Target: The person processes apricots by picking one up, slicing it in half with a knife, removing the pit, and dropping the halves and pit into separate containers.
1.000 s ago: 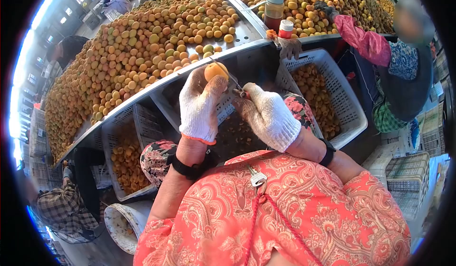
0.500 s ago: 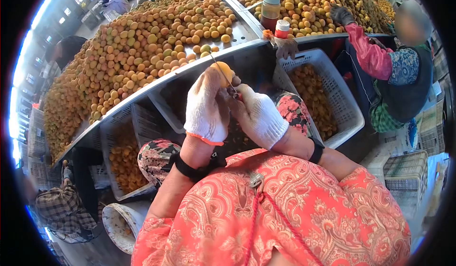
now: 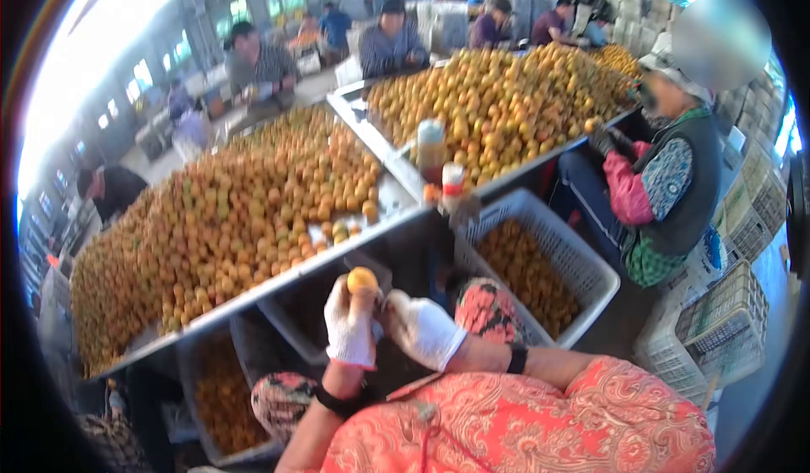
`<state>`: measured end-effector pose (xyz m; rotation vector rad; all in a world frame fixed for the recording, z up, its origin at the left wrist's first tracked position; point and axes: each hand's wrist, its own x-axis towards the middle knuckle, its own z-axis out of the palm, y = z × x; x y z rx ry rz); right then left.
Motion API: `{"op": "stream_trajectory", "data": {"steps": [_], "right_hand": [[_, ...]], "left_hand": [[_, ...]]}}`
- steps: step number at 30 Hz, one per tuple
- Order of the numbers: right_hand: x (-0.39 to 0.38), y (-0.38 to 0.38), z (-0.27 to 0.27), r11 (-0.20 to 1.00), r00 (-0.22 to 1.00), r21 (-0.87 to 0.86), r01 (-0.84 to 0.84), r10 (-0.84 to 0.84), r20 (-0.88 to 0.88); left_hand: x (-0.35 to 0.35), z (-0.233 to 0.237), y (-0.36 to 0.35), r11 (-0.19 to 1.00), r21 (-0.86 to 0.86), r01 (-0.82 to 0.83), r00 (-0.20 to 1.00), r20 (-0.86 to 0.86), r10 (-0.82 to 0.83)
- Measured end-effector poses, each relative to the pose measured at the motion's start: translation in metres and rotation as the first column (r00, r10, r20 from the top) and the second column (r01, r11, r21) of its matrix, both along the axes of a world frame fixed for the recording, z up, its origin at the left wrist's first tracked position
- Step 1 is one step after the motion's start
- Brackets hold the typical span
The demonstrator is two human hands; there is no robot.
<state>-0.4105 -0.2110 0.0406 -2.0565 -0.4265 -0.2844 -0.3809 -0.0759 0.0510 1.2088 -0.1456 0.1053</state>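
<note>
My left hand (image 3: 348,331), in a white knit glove, is closed around a yellow-orange apricot (image 3: 363,280) that shows above the fingertips. My right hand (image 3: 419,328), gloved the same way, is closed close beside it. It grips a small knife, whose thin blade is smeared by motion and hard to make out near the fruit. Both hands are over my lap, in front of the metal table rim (image 3: 287,272). Beyond that rim is a large heap of apricots (image 3: 245,199).
A crate of apricot pieces (image 3: 582,291) stands at right, another crate (image 3: 221,452) at lower left. A bottle (image 3: 430,148) and a red-and-white jar (image 3: 453,179) are on the table edge. A co-worker (image 3: 675,178) sits at right; several people work farther back.
My view has tilted upward, bringing the far people into sight and my hands lower in the picture. The apricot stays in my left hand. The knife blade across it is now less distinct.
</note>
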Motion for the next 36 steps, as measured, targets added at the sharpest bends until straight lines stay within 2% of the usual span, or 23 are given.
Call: {"op": "stream_trajectory", "data": {"steps": [1,3,5,7,8,9,10,12,13,14,15,16,17,21,22,25,26,27,30,32,33,35,36], "right_hand": [[-0.003,0.004,0.008,0.995,0.999,-0.088,0.041,-0.043,-0.023],[0.003,0.007,0.002,0.994,0.998,-0.101,0.049,-0.053,-0.032],[0.004,0.005,0.005,0.998,0.999,-0.039,0.042,-0.042,0.005],[0.001,0.004,0.004,0.999,0.999,0.028,0.033,-0.034,0.015],[0.003,0.004,0.002,0.998,1.0,0.053,0.022,-0.023,0.016],[0.004,0.006,-0.002,0.997,1.0,0.082,0.005,-0.006,0.007],[0.004,0.009,-0.004,0.994,0.998,0.11,0.005,-0.011,0.055],[0.005,0.009,-0.006,0.999,0.999,0.024,0.023,-0.024,0.037],[0.007,0.01,-0.007,0.998,0.999,-0.036,0.047,-0.046,0.029],[0.009,0.011,-0.007,0.993,0.995,-0.08,0.086,-0.082,0.057],[0.009,0.013,-0.006,0.985,0.991,-0.121,0.119,-0.111,0.076],[0.01,0.013,-0.006,0.99,0.991,-0.096,0.104,-0.095,0.098],[0.011,0.013,-0.007,0.993,0.989,-0.069,0.093,-0.084,0.122],[0.012,0.007,-0.008,0.994,0.994,0.092,-0.063,0.071,-0.082],[0.01,0.008,-0.007,0.983,0.989,0.17,-0.076,0.095,-0.109],[0.012,0.008,-0.007,0.98,0.991,0.175,-0.094,0.108,-0.075],[0.008,0.005,-0.003,0.98,0.98,0.176,-0.095,0.124,-0.159],[0.008,0.004,0.001,0.979,0.98,0.18,-0.093,0.121,-0.157],[0.003,0.004,0.01,0.939,0.941,0.31,-0.151,0.233,-0.246],[-0.007,0.003,0.026,0.903,0.921,0.413,-0.12,0.256,-0.292],[-0.007,0.0,0.025,0.918,0.939,0.374,-0.134,0.238,-0.248],[-0.007,-0.002,0.032,0.824,0.944,0.564,-0.054,0.226,-0.241],[-0.004,-0.008,0.033,0.857,0.96,0.515,0.01,0.136,-0.246]], "left_hand": [[-0.003,0.002,-0.007,0.984,-0.179,-0.024,0.989,-0.147,-0.002],[-0.002,0.003,-0.01,0.984,-0.169,-0.058,0.968,-0.252,0.014],[0.005,0.001,0.002,0.993,-0.116,-0.001,0.971,-0.237,-0.027],[0.01,-0.005,0.012,0.991,0.127,0.052,0.997,-0.064,-0.044],[0.012,-0.006,0.011,0.987,0.156,0.041,0.999,-0.018,-0.038],[0.011,-0.007,0.008,0.991,0.13,0.033,0.998,0.057,-0.04],[0.011,-0.011,0.009,0.995,0.083,0.061,0.997,0.032,-0.064],[0.012,-0.018,0.015,0.992,0.067,0.103,0.995,0.004,-0.104],[0.006,-0.009,0.008,0.998,-0.016,0.057,0.99,-0.127,-0.059],[-0.001,0.002,-0.004,0.98,-0.196,-0.026,0.96,-0.28,-0.03],[0.0,-0.001,-0.003,0.974,-0.223,-0.042,0.926,-0.375,-0.046],[0.004,-0.008,0.003,0.982,-0.187,-0.007,0.94,-0.337,-0.058],[-0.001,0.002,0.007,0.974,-0.221,0.042,0.912,-0.391,-0.128],[0.01,-0.008,0.013,0.997,-0.037,0.072,0.99,-0.121,-0.076],[0.01,-0.011,0.014,0.997,-0.049,0.06,0.993,-0.102,-0.064],[0.003,-0.007,0.009,0.997,-0.075,0.031,0.995,-0.093,-0.038],[0.002,-0.005,0.008,0.996,-0.089,0.019,0.995,-0.097,-0.028],[0.003,-0.006,0.009,0.996,-0.085,0.022,0.995,-0.096,-0.03],[0.002,-0.009,0.01,0.994,-0.063,0.084,0.988,-0.123,-0.092],[0.003,-0.008,0.002,0.881,-0.473,0.012,0.919,-0.342,-0.197],[0.004,-0.013,0.008,0.885,-0.466,-0.001,0.895,-0.394,-0.207],[0.004,-0.019,0.022,0.855,-0.479,0.2,0.887,-0.282,-0.365],[0.003,-0.019,0.023,0.855,-0.478,0.199,0.887,-0.283,-0.364]]}}
